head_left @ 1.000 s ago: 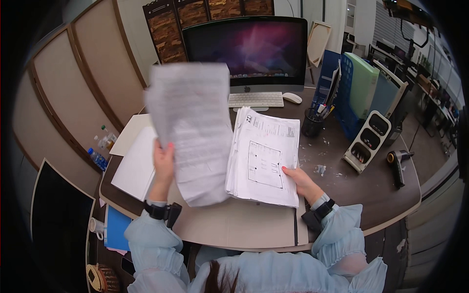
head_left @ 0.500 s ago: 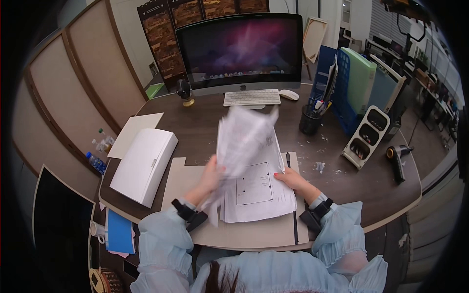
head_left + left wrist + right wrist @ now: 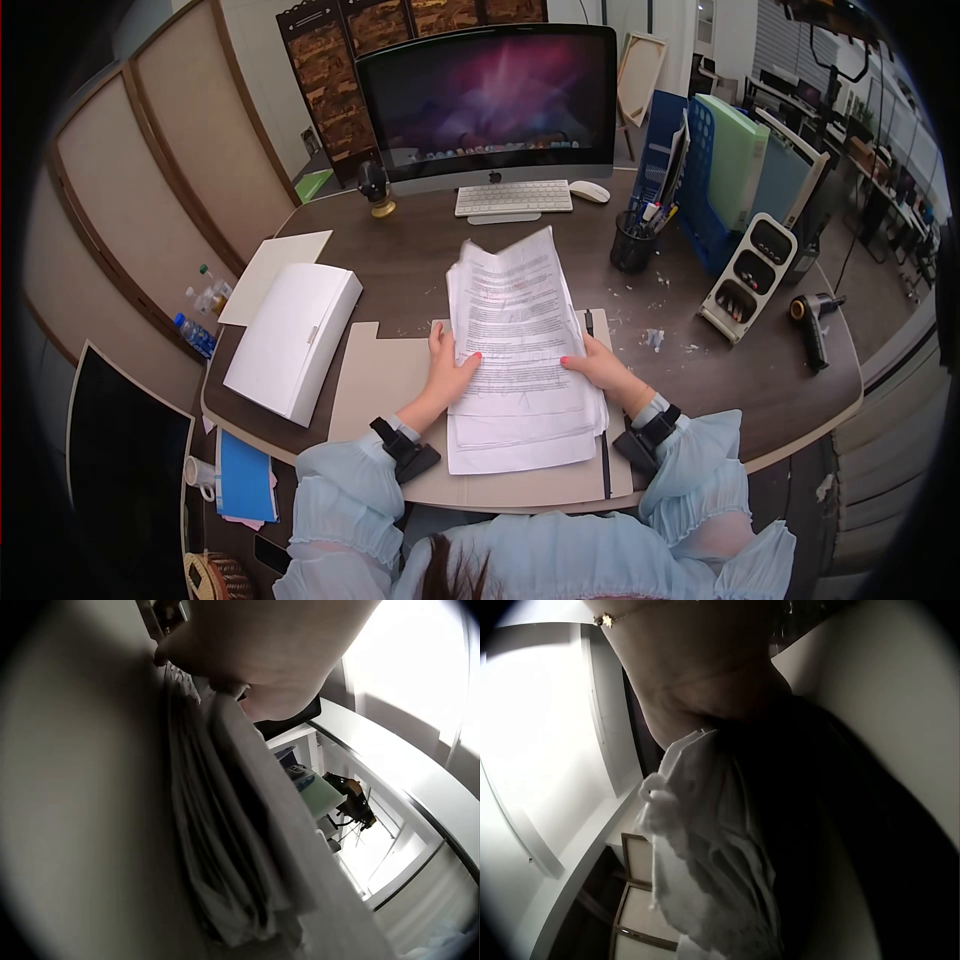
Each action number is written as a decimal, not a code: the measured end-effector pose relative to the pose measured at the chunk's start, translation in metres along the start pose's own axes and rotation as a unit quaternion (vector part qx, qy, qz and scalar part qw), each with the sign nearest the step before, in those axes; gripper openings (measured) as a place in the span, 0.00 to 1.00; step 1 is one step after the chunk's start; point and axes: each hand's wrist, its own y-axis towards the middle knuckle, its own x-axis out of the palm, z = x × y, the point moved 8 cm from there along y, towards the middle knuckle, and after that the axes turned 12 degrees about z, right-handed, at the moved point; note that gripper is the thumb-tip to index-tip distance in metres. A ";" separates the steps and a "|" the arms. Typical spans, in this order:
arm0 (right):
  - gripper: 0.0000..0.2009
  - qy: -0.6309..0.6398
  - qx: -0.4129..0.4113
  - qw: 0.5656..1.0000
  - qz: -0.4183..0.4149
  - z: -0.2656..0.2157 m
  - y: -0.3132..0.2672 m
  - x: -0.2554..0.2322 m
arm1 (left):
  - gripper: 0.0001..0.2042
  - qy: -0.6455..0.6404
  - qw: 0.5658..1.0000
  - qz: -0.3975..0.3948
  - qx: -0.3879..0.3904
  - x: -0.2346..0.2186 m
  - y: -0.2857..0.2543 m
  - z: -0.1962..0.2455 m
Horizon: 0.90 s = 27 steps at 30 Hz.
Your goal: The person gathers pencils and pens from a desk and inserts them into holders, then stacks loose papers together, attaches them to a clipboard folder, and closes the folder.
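Observation:
A thick stack of printed papers (image 3: pixel 515 350) lies on a beige board (image 3: pixel 385 380) on the dark desk, its top sheet covered in text. My left hand (image 3: pixel 452 370) rests on the stack's left edge with the thumb on top. My right hand (image 3: pixel 596 365) rests on the stack's right edge, fingertips on the top sheet. The left wrist view shows the palm (image 3: pixel 270 652) above the stack's layered edges (image 3: pixel 217 847). In the right wrist view the hand (image 3: pixel 705 675) sits over the ruffled paper edges (image 3: pixel 705 870).
A white box (image 3: pixel 295 340) lies left of the board. Behind stand a monitor (image 3: pixel 490 100), keyboard (image 3: pixel 513 198) and mouse (image 3: pixel 590 191). A pen cup (image 3: pixel 635 245), blue file racks (image 3: pixel 715 180), a white organiser (image 3: pixel 750 285) and a hair dryer (image 3: pixel 815 325) stand right.
The left hand brought down the raised sheaf of pages and laid it on the stack. Both hands now lie on the stack's sides.

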 end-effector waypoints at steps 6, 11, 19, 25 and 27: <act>0.20 0.106 -0.073 0.991 0.026 -0.033 -0.012 0.000 | 0.25 -0.375 0.891 0.009 -0.254 -0.023 0.010 0.015; 0.19 0.028 -0.223 0.973 0.058 -0.102 -0.026 0.000 | 0.18 -0.415 0.903 0.000 -0.112 -0.065 0.043 0.081; 0.17 0.072 -0.295 0.948 0.100 -0.136 -0.027 -0.008 | 0.15 -0.443 0.893 0.026 -0.075 -0.079 0.066 0.091; 0.16 0.053 -0.296 0.945 0.126 -0.117 -0.031 -0.009 | 0.18 -0.444 0.895 -0.002 -0.046 -0.072 0.059 0.086; 0.17 0.013 -0.300 0.944 0.135 -0.115 -0.023 -0.006 | 0.18 -0.433 0.901 -0.006 -0.035 -0.065 0.058 0.090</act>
